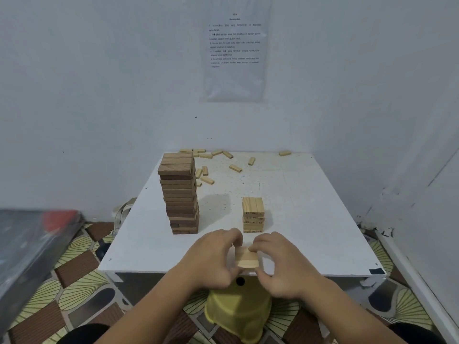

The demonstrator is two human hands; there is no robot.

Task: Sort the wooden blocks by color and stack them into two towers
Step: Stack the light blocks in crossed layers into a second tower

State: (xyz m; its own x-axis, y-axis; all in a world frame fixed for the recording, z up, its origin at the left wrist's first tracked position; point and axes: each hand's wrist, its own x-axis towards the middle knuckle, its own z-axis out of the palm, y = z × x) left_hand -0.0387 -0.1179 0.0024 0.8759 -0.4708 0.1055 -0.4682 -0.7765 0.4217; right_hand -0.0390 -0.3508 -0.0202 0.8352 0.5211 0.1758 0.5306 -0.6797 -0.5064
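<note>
Squaring a small bundle of light blocks (246, 256) between left hand (213, 256) and right hand (278, 264), fingers curled round it, just before the light tower (252, 214), we judge lifting it on squarely comes next; dark tower (180, 194) stands beside.

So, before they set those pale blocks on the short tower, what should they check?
1. Grip: left hand and right hand both pinch the held pale blocks. Ok.
2. Colour match: what shows between the fingers is pale, like the pale tower. Ok.
3. Landing spot: the pale tower's top is flat and bare. Ok.
4. Neighbour: the dark tower stands apart, to the left of the pale one. Ok.
5. Count of blocks held: fingers cover them. Cannot tell.
6. Sorting finished: loose pale blocks lie at the far end of the table. Not ok.
</note>
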